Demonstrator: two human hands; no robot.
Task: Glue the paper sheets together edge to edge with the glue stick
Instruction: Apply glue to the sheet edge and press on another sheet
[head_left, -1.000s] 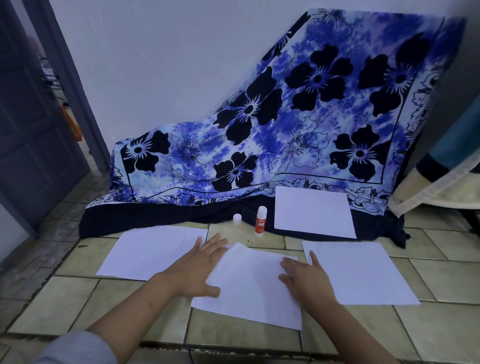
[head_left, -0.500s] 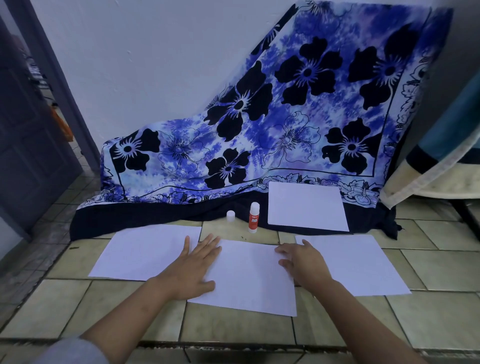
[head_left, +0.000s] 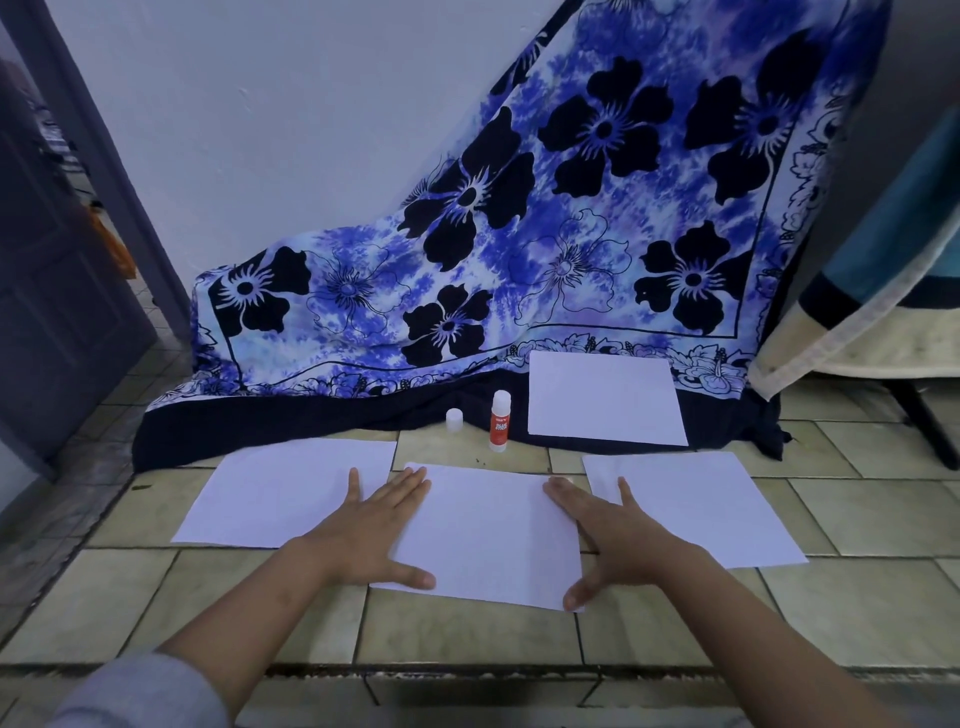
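Several white paper sheets lie on the tiled floor. The middle sheet (head_left: 488, 535) lies flat between my hands, overlapping the edge of the left sheet (head_left: 280, 493). My left hand (head_left: 371, 530) presses flat on the seam between those two, fingers straight. My right hand (head_left: 610, 540) rests flat on the middle sheet's right edge, beside the right sheet (head_left: 691, 504). A fourth sheet (head_left: 602, 397) lies further back on dark cloth. The glue stick (head_left: 500, 421) stands upright and uncapped behind the middle sheet, its white cap (head_left: 454, 420) to its left.
A blue flowered cloth (head_left: 519, 249) hangs down the wall and spreads onto the floor behind the sheets. A door (head_left: 57, 270) stands open at the left. A bed or mattress edge (head_left: 883, 312) with a dark leg is at the right.
The middle sheet, tilted and lifted a second ago, now lies flat and straight against the left sheet. My right hand slid from its upper edge to its right edge and flattened.
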